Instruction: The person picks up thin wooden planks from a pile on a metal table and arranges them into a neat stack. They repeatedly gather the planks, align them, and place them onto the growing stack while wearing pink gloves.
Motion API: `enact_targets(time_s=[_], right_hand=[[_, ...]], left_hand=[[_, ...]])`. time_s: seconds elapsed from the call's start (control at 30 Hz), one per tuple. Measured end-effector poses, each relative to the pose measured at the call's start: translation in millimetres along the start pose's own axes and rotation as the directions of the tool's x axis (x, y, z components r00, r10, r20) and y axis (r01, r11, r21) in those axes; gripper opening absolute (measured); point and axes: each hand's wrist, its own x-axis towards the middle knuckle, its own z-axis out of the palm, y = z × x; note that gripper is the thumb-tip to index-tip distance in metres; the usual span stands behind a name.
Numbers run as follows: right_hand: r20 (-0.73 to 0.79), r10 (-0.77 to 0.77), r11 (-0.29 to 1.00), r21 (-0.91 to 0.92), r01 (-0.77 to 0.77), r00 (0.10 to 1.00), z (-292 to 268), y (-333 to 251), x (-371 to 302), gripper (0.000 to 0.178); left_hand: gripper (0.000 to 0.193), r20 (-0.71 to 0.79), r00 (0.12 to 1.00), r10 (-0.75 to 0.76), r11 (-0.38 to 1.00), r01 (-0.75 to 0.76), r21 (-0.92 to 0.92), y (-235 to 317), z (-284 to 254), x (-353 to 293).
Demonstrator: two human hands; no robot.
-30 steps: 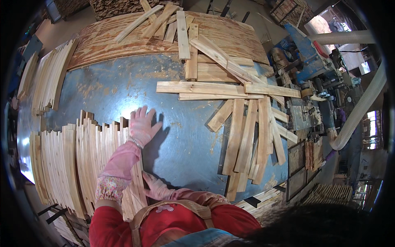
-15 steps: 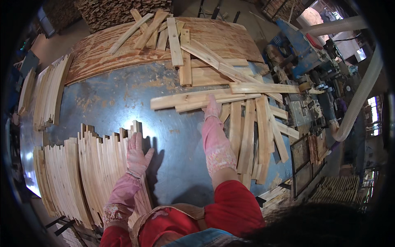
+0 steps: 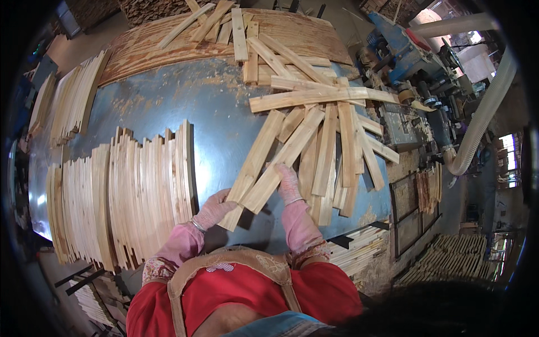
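Two pale wooden boards lie side by side at a slant over the metal table [image 3: 224, 101], their near ends toward me. My left hand [image 3: 216, 209], in a pinkish glove, is closed on the near end of the left board [image 3: 255, 157]. Gloved likewise, my right hand [image 3: 289, 184] grips the right board [image 3: 292, 155] along its right edge; its fingers are partly hidden by the wood. Near the bottom the two boards almost touch. To my left stands a row of narrow boards [image 3: 149, 188] packed upright on edge.
Loose boards [image 3: 328, 157] fan out on the right, with others crossing above them. More boards [image 3: 238, 36] lie on a plywood sheet [image 3: 140, 48] at the far side. A smaller stack [image 3: 81, 101] stands far left. At right are a blue machine [image 3: 407, 64] and a ribbed hose [image 3: 485, 106].
My left hand has left the upright row and taken hold of a board's near end. My right hand has come nearer, and two boards have swung from crosswise to pointing toward me.
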Motion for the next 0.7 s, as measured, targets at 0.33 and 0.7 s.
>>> enact_targets(time_s=[0.33, 0.7], right_hand=[[-0.108, 0.286, 0.094, -0.986, -0.140, 0.952, 91.4, 93.2, -113.7, 0.064], [0.711, 0.028, -0.323, -0.659, 0.679, 0.703, 148.3, 17.9, 59.4, 0.062]], left_hand=[[0.067, -0.444, 0.880, 0.167, 0.602, 0.266, 0.753, -61.1, 32.7, -119.0], [0.092, -0.459, 0.808, 0.370, 0.333, 0.347, 0.877, -89.2, 22.8, -119.4]])
